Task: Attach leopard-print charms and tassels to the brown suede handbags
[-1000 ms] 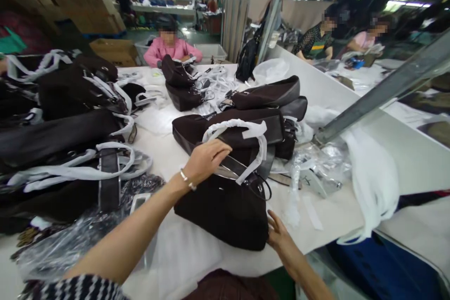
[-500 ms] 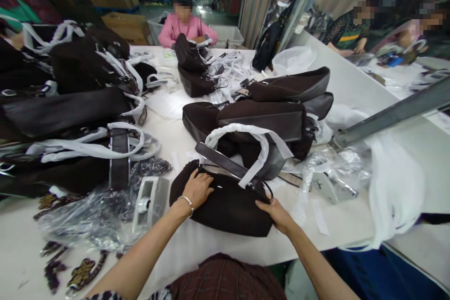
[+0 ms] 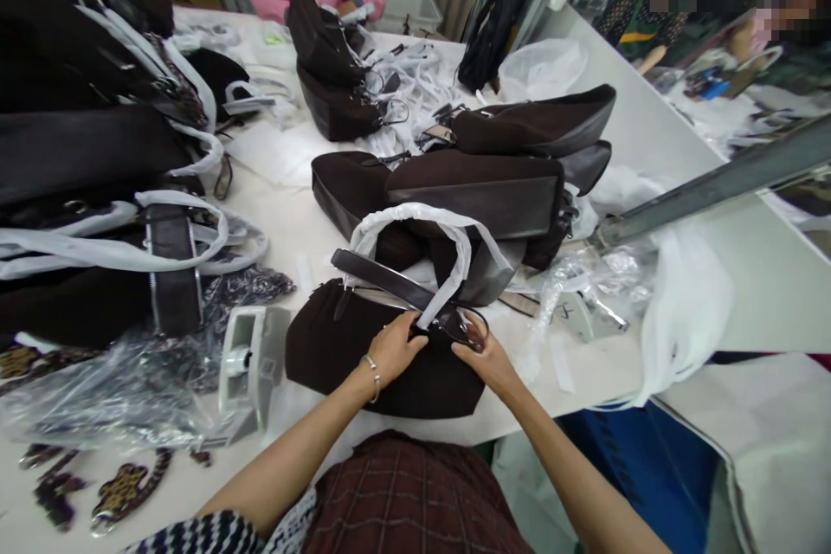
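The dark brown fabric handbag lies at the middle of the white worktop's near edge. The left hand's bent fingers touch its upper edge beside the white-wrapped handle; whether they pinch anything is unclear. The right hand grips the thin black looped strap at the bag's right end. Further dark bags lie just behind, and a grey tape dispenser stands left. Half a second ago, the left hand lay further left on the bag.
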A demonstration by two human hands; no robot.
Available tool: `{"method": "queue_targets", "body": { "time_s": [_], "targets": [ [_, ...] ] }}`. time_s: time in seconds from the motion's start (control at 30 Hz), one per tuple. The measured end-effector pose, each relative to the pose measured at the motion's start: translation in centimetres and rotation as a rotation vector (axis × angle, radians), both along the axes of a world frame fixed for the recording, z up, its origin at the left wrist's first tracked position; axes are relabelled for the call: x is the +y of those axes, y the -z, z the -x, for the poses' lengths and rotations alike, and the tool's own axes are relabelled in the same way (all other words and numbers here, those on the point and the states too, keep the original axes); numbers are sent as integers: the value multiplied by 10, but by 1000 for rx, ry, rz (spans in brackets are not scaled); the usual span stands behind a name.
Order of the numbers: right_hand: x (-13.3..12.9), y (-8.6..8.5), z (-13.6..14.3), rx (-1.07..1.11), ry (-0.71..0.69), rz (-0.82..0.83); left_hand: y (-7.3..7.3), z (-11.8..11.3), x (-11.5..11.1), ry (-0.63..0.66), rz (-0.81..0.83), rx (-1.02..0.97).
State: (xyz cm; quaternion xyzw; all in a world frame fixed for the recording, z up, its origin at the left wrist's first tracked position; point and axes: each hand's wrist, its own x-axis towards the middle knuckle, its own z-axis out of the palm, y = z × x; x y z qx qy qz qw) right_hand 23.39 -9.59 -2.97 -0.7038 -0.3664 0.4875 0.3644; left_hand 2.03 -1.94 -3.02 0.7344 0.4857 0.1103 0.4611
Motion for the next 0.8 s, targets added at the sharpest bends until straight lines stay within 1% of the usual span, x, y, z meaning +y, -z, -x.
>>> {"method": "queue_targets", "body": {
  "time_s": [0.07,0.1,0.13,0.2,0.27,0.3,0.33,0.37,0.47,0.5,0.53,0.57,0.6,0.63,0.7,0.73,0.77,0.8],
  "targets": [
    [10,0,5,-15,-3,-11,1,-11,8,-89,89,-85],
    [15,1,7,-15,-12,-16,0,-15,10,-119,104,-110],
    [18,2,9,-14,-20,-24,-1,-17,11,-141,96,-134],
    [22,5,12,-3,-45,-35,-7,-18,10,-184,29,-206],
    [20,9,15,20,-96,-46,-11,-16,7,-235,-33,-290],
    [18,12,18,20,-120,-52,-11,-15,6,-263,-29,-322],
    [16,15,20,-8,-140,-53,-8,-14,6,-290,12,-346],
    [14,19,23,-61,-156,-48,-3,-15,8,-319,94,-359],
    [10,30,31,-257,-158,24,19,-26,19,-402,454,-325],
    [10,32,32,-300,-150,51,26,-31,23,-420,542,-301],
    [10,33,32,-327,-143,72,30,-37,26,-433,592,-279],
    [10,33,32,-339,-140,87,32,-41,28,-444,609,-264],
    [9,31,31,-345,-143,103,29,-42,28,-458,609,-255],
    [8,28,30,-340,-158,117,23,-40,27,-466,589,-259],
    [2,21,23,-301,-198,133,4,-26,21,-471,528,-283],
    [-2,19,17,-274,-219,133,-8,-14,16,-399,403,-340],
    [-6,18,10,-241,-198,137,-20,1,9,-315,275,-378],
    [-10,19,2,-215,-173,173,-30,20,-1,-229,210,-398]
  ]
}}
